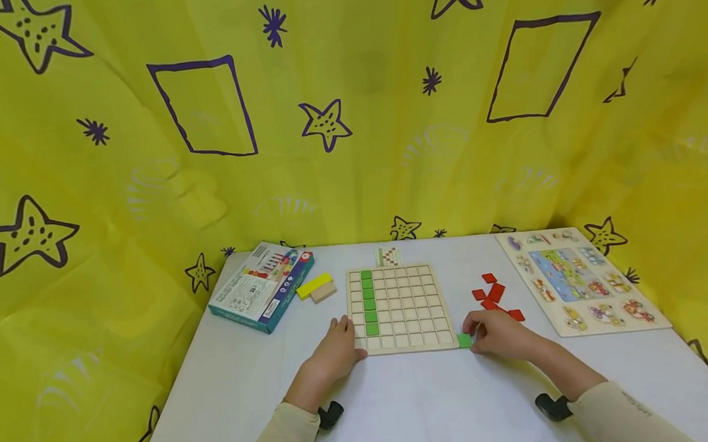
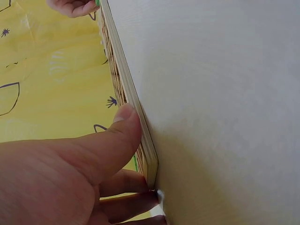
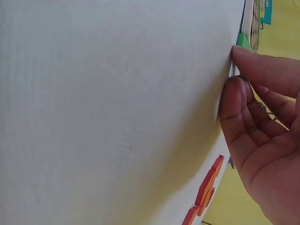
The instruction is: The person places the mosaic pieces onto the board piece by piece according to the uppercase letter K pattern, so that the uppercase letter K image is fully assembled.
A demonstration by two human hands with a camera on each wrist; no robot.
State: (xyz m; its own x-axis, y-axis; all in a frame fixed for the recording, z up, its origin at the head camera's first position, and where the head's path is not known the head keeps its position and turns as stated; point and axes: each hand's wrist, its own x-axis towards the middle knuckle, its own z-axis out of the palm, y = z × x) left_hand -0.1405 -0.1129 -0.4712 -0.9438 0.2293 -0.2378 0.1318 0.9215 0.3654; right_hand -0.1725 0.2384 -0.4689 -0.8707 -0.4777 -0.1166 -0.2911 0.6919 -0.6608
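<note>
White table (image 1: pixel 397 404), grid board (image 1: pixel 414 311) holding green tiles (image 1: pixel 368 302)

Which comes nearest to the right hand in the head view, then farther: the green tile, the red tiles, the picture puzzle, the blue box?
1. Green tile: at the fingers of the right hand, by the grid board's near right corner.
2. Red tiles: just beyond the hand.
3. Picture puzzle: far right of the table.
4. Blue box: far left, past the board.

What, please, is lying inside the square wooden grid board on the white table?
Square wooden grid board: six green square tiles fill one column. The left hand covers its near-left corner cells.
</note>
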